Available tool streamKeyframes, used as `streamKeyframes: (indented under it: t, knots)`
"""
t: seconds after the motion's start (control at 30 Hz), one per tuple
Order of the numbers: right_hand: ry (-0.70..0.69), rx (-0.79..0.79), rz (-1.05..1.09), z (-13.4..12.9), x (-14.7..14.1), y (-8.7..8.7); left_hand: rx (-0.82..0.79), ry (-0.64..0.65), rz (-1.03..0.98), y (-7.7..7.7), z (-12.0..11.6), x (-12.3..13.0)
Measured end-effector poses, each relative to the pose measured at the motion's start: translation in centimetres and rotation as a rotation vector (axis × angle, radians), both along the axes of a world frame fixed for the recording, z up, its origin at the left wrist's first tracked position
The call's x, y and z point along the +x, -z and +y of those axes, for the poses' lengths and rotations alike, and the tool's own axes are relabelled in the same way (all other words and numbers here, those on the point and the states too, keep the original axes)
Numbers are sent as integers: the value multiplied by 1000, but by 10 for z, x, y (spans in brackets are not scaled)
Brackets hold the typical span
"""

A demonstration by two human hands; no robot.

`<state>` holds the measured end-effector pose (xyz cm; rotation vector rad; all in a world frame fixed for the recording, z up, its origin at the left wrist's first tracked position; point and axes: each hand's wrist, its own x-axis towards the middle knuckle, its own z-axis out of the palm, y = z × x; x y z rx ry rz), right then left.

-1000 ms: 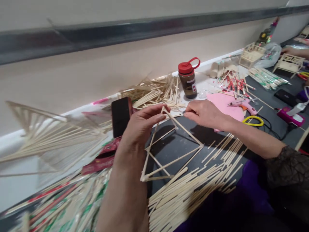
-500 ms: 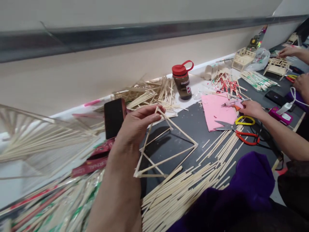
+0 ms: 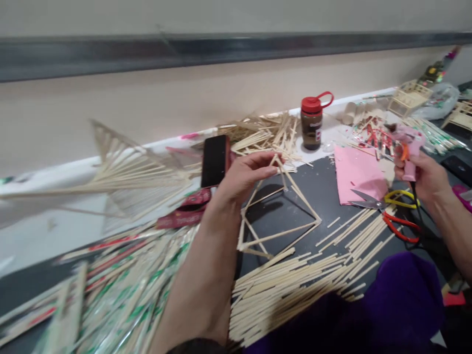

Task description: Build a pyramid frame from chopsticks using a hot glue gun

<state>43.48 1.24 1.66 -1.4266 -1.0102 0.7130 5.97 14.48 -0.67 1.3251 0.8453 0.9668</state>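
Note:
My left hand (image 3: 254, 172) pinches the top corner of a frame of thin wooden sticks (image 3: 279, 232), glued at its corners and tilted above the dark table. In my right hand (image 3: 429, 177) is a pink hot glue gun (image 3: 412, 152), raised off the table, its cord hanging below; the fingers wrap around its handle. A pink sheet (image 3: 356, 172) lies between the two hands. Scissors (image 3: 372, 202) with yellow and red handles rest partly on the sheet, left of my right wrist. Loose sticks (image 3: 295, 290) lie in a spread bundle below the frame.
A brown bottle with a red lid (image 3: 311, 125) stands near the wall, beside a heap of sticks (image 3: 265, 132). A phone (image 3: 215, 161) leans left of my left hand. Wrapped chopsticks (image 3: 129, 290) and a fan-like stick structure (image 3: 132, 177) fill the left. Small stick models (image 3: 409, 97) stand far right.
My right hand has lifted the glue gun off the pink sheet and turned it upright. My left hand still holds the stick frame. The view has swung left.

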Motion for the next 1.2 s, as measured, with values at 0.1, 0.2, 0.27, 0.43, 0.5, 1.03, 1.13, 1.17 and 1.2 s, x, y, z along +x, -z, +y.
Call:
streamKeyframes:
  t: [0.1, 0.2, 0.27, 0.43, 0.5, 1.03, 1.13, 1.17, 1.2]
  knots:
    - [-71, 33, 260, 8, -33, -9, 27, 32, -8, 0, 0, 1]
    - [-236, -14, 324, 14, -64, -11, 25, 55, -40, 0, 0, 1]
    - [-347, -59, 304, 17, -79, -8, 13, 52, -49, 0, 0, 1]
    - [-460, -103, 135, 22, -99, 2, 13, 70, -33, -1, 1, -2]
    - [-479, -104, 70, 23, -104, 1, 48, 82, 26, -1, 1, -2]
    - [-488, -142, -139, 26, -135, -4, 258, 56, 308, 11, 7, 2]
    - [-482, -132, -146, 27, -137, -4, 257, 58, 296, 10, 6, 3]
    - [-486, -123, -144, 28, -138, -4, 257, 59, 284, 10, 6, 3]
    - [-494, -112, -140, 28, -139, -4, 257, 59, 272, 9, 6, 4]
